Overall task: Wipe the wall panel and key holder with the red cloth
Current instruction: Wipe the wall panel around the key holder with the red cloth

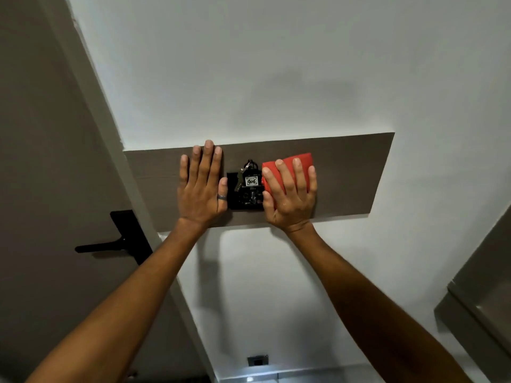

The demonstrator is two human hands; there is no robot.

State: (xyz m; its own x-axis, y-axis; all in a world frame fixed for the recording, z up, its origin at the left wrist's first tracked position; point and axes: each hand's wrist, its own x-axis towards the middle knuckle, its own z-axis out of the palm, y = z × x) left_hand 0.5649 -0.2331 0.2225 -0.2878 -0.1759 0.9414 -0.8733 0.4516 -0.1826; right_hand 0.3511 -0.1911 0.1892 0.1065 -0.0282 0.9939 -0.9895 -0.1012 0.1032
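Observation:
A long brown wood-grain wall panel [359, 175] runs across the white wall. At its middle sits a black key holder [244, 199] with keys and a tag marked 406 [251, 181]. My left hand [200, 186] lies flat on the panel just left of the holder, fingers spread, a ring on the thumb. My right hand [290, 194] presses a folded red cloth [293, 158] flat against the panel, right beside the holder's right edge. The cloth's lower part is hidden under my palm.
A brown door [41, 161] with a black lever handle [110, 244] stands to the left. A grey cabinet or counter edge [475, 294] juts in at the lower right. A small wall socket [258, 361] sits low on the wall.

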